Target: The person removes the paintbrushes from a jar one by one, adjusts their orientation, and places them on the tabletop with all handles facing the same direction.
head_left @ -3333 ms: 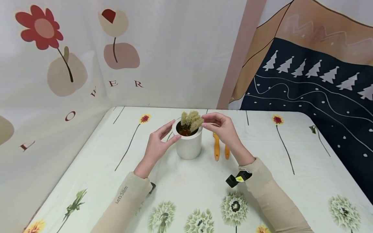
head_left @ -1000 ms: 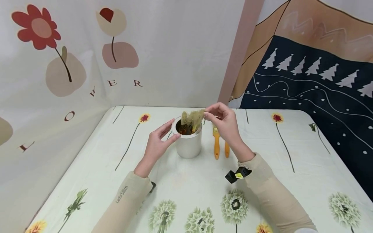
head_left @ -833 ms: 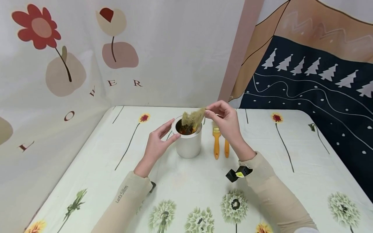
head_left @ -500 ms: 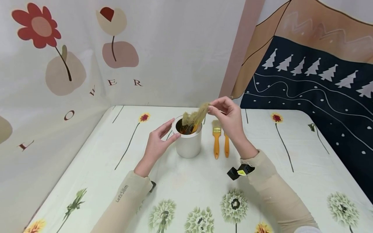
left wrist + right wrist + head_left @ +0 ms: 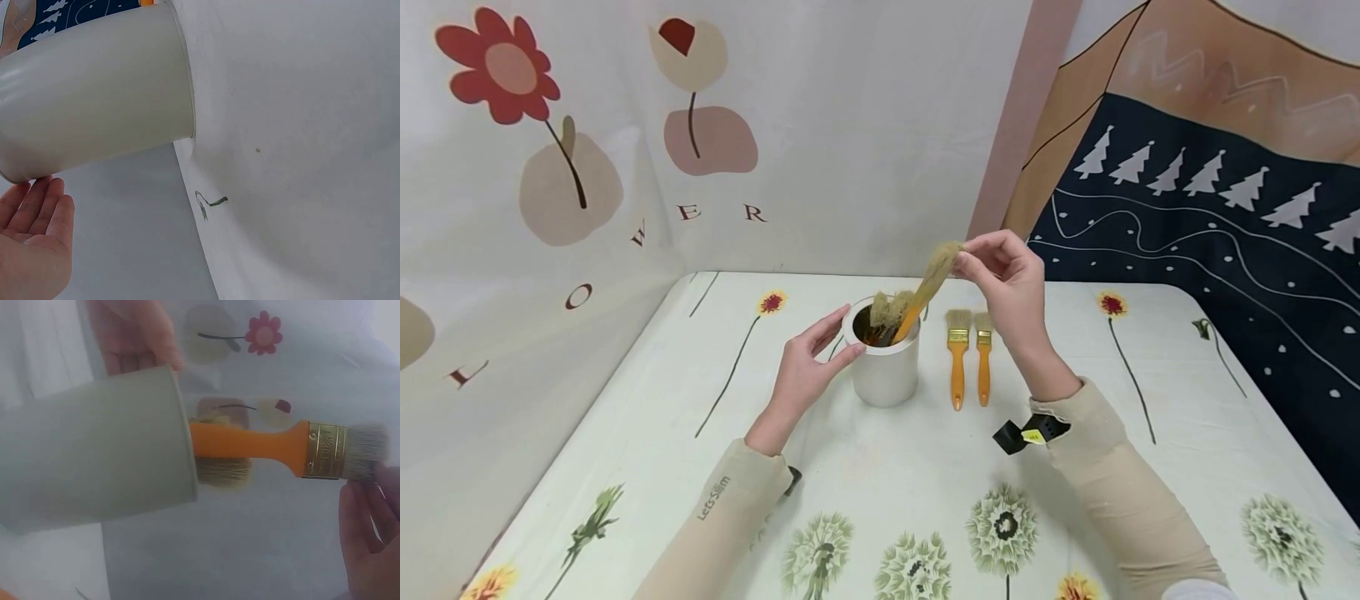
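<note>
A white cylindrical container (image 5: 885, 379) stands upright on the table. At its left side, my left hand (image 5: 801, 375) touches the rim with thumb and nearly straight fingertips. My right hand (image 5: 1011, 287) pinches the bristles of a paintbrush (image 5: 934, 275) between thumb and fingers. This brush leans up out of the container, bristles up, its orange handle (image 5: 250, 442) partly still inside. Its gold ferrule (image 5: 325, 450) shows in the right wrist view. Other brush bristles (image 5: 889, 308) stick out of the container; their handles are hidden. The left wrist view shows the container's wall (image 5: 100, 94) above the left fingers.
Two paintbrushes with orange handles, a wider one (image 5: 957, 358) and a narrower one (image 5: 983, 362), lie side by side right of the container. A flower-patterned cloth (image 5: 865, 483) covers the table. Fabric walls (image 5: 850, 167) stand behind it. Part of a white round thing (image 5: 1197, 590) shows at the bottom right.
My right hand has moved up and to the right, drawing the paintbrush partly out of the container and exposing its handle. The two lying brushes have come into fuller view. The left hand stays put.
</note>
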Motion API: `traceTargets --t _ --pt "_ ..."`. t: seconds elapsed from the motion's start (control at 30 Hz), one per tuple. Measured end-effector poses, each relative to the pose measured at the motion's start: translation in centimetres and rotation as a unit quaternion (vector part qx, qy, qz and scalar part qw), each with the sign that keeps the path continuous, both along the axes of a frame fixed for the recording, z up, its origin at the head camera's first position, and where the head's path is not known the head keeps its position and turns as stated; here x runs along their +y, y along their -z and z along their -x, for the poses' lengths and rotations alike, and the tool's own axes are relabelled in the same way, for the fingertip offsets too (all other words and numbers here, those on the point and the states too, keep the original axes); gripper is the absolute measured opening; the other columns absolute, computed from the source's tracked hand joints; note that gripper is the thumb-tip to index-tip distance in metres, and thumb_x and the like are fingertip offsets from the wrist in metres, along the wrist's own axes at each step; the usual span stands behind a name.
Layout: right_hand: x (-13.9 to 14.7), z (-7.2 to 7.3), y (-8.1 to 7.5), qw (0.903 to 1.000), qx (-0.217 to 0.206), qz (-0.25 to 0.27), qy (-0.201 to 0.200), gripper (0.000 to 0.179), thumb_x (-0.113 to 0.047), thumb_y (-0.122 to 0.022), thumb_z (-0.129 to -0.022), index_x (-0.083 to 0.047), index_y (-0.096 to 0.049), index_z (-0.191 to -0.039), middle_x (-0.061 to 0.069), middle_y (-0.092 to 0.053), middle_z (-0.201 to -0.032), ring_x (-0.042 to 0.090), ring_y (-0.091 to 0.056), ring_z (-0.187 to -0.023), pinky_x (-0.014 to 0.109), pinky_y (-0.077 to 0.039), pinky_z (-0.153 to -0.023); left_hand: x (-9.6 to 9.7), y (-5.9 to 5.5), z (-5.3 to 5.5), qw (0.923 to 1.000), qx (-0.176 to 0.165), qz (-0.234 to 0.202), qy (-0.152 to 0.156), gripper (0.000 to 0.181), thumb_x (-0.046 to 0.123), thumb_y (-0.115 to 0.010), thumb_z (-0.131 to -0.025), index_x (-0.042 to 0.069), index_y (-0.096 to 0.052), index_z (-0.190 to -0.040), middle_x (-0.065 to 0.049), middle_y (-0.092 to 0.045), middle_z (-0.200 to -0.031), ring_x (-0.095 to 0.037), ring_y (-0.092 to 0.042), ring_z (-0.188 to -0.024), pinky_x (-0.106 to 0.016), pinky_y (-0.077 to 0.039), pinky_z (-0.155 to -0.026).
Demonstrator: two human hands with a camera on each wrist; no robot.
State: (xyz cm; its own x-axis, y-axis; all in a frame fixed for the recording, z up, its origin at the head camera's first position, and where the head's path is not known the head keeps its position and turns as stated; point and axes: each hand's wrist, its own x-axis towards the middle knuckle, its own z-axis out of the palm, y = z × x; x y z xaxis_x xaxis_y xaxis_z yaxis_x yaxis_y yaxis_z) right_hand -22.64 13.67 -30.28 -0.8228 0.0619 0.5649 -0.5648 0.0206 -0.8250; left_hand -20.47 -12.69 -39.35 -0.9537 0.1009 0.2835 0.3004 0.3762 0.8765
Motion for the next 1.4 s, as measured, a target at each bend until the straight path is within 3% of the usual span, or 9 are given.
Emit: traceTargets --t 0.4,0.77,0.93,1.4 --pt "1.4 0.3 -1.8 0.9975 0.032 0.055 0.031 0.018 -0.003 -0.07 -0.091 -0.02 -0.068 -0.095 -0.004 -0.072 -0.092 0.01 -0.07 -0.083 0.022 -0.063 -0.078 -0.1 -0.2 -0.1 1.0 -0.002 -0.001 0.003 0.06 0.022 -0.076 -0.09 0.011 -0.054 -0.145 -0.007 -0.054 -0.148 -0.024 -0.053 -0.137 -0.03 -0.045 -0.114" --pt "3.3 0.1 -3.7 0.9923 0.029 0.119 0.019 0.009 -0.001 -0.071 -0.09 -0.008 -0.07 -0.095 0.001 -0.073 -0.09 0.012 -0.07 -0.081 0.02 -0.063 -0.078 -0.2 0.1 0.1 1.0 0.002 -0.002 0.005 0.061 0.021 -0.076 -0.089 0.011 -0.054 -0.145 -0.008 -0.054 -0.149 -0.024 -0.053 -0.137 -0.028 -0.045 -0.114" --pt "4.3 0.3 -3.5 0.994 0.029 0.097 0.042 0.011 -0.005 -0.072 -0.089 -0.014 -0.07 -0.094 -0.001 -0.075 -0.091 0.012 -0.072 -0.086 0.022 -0.063 -0.078 -0.2 0.1 0.1 1.0 0.002 -0.004 0.003 0.06 0.022 -0.076 -0.089 0.011 -0.054 -0.144 -0.007 -0.055 -0.148 -0.023 -0.053 -0.137 -0.028 -0.045 -0.114" --pt "6.6 1.0 -1.9 0.9944 -0.015 0.08 0.067 0.011 -0.001 -0.074 -0.087 -0.01 -0.069 -0.091 -0.002 -0.075 -0.091 0.01 -0.072 -0.084 0.02 -0.062 -0.075 -0.2 0.1 0.0 1.0 0.001 -0.002 0.005 0.061 0.023 -0.076 -0.089 0.013 -0.054 -0.145 -0.007 -0.055 -0.148 -0.024 -0.053 -0.137 -0.029 -0.045 -0.114"
